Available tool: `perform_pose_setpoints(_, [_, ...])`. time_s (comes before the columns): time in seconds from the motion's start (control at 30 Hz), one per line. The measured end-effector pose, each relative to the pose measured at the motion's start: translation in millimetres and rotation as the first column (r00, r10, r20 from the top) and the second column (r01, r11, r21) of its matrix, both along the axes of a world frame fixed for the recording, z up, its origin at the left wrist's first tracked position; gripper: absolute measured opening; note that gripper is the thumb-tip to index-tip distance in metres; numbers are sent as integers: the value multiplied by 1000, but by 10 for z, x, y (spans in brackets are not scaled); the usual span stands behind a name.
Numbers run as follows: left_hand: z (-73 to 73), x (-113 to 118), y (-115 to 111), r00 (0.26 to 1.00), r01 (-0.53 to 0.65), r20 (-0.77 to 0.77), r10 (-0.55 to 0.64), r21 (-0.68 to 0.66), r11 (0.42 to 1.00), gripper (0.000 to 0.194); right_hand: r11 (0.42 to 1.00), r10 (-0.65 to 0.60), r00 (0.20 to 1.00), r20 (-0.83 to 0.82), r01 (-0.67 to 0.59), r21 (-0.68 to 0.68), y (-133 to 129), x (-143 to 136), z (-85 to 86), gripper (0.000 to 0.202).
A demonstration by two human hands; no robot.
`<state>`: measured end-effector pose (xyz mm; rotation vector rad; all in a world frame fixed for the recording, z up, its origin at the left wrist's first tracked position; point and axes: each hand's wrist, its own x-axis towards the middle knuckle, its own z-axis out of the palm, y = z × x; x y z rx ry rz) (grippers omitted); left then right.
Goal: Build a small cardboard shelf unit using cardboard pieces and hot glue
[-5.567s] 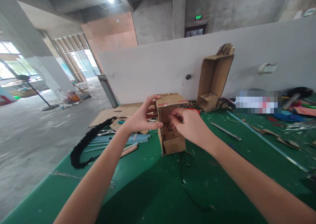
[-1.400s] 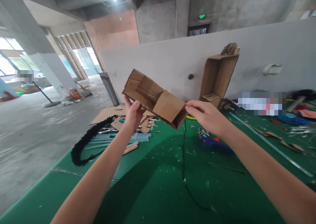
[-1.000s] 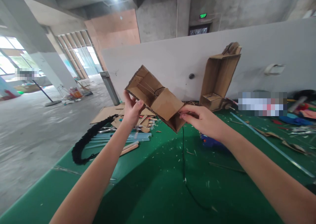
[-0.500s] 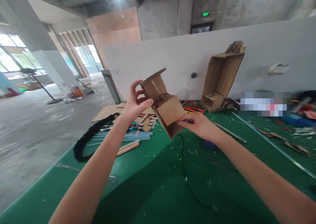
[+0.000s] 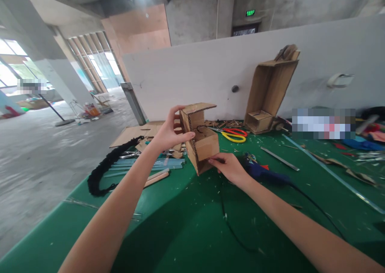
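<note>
A small open cardboard box point(image 5: 205, 146) with an inner compartment is held up over the green table. My left hand point(image 5: 174, 130) grips its left side, thumb on the near edge and fingers behind. At the lower right corner of the box, my right hand point(image 5: 227, 164) pinches with thumb and forefinger; just what lies between those fingertips is partly hidden. A thin dark cord point(image 5: 201, 128) loops out of the compartment. Below my right hand a black cord point(image 5: 224, 209) runs down onto the table.
Scissors with red and yellow handles point(image 5: 234, 135) lie behind the box. A blue glue gun point(image 5: 266, 172) rests right of my right hand. Clear bluish sticks point(image 5: 147, 164) and a black fuzzy strip point(image 5: 100, 172) lie left. A taller cardboard model point(image 5: 261, 96) stands against the white wall.
Both hands have lowered the cardboard box slightly and turned it more upright. My right hand has shifted left and down with it, uncovering the blue glue gun and more of the scissors.
</note>
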<state>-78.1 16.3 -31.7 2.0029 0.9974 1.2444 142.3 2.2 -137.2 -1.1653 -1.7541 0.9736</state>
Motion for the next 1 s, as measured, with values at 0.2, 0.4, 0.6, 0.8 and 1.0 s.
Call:
perform_pose_setpoints(0.2, [-31,-32,11,993,113,-50,-111,61,992,79,994,-11,997,83,2,107,-73,-10,-38,16])
perform_pose_setpoints(0.4, [75,-129,-36,973,144,-185,-140,10,989,84,989,74,989,125,-89,119,-66,-8,-78,16])
perform_pose_setpoints(0.6, [135,-135,-77,954,168,-259,-154,35,985,83,983,38,982,186,-70,171,-48,-22,-76,11])
perform_pose_setpoints(0.8, [135,-104,-91,954,182,-237,-183,-29,983,82,990,81,977,197,-101,94,-29,-32,-79,13])
perform_pose_setpoints(1.0, [159,-46,-117,955,136,-274,-118,50,989,74,994,79,975,208,-93,58,-15,-27,-86,9])
